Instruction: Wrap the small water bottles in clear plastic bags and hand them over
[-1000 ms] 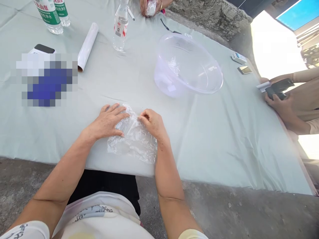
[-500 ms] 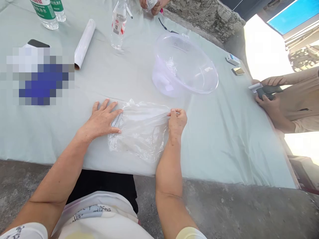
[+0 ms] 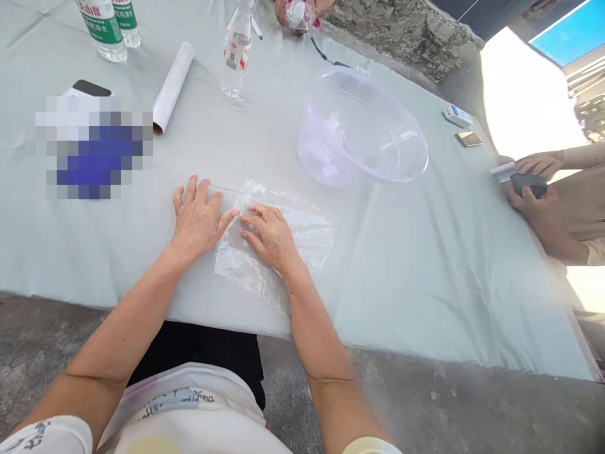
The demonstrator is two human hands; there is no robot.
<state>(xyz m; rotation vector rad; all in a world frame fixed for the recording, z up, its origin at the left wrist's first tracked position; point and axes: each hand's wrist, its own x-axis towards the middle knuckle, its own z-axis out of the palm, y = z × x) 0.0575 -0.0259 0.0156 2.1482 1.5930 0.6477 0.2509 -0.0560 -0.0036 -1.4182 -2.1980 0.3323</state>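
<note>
A crinkled sheet of clear plastic film (image 3: pixel 309 230) lies flat on the cloth-covered table in front of me. My left hand (image 3: pixel 196 217) is spread palm down at the film's left edge, thumb pointing at the sheet. On top of the film rests my right hand (image 3: pixel 273 238), its fingers bent and slightly apart, the tips close to my left thumb. Part of the sheet is hidden beneath it. Beyond the film stands a translucent purplish basin (image 3: pixel 312 154) with some crumpled clear plastic inside. A roll of clear film (image 3: pixel 174 88) lies to the upper left.
A clear bottle (image 3: pixel 232 66) stands behind the roll; green-labelled bottles (image 3: pixel 108 31) are at the far left, near a blurred blue patch (image 3: pixel 99 161). A phone (image 3: pixel 469 139) and a small white device (image 3: pixel 457 115) lie at right. Another person's hands (image 3: pixel 532 183) hold a dark object.
My right hand has left the film's right edge and moved left onto its middle, its pinch now loosened. My left hand stays spread at the left edge. The view has shifted slightly.
</note>
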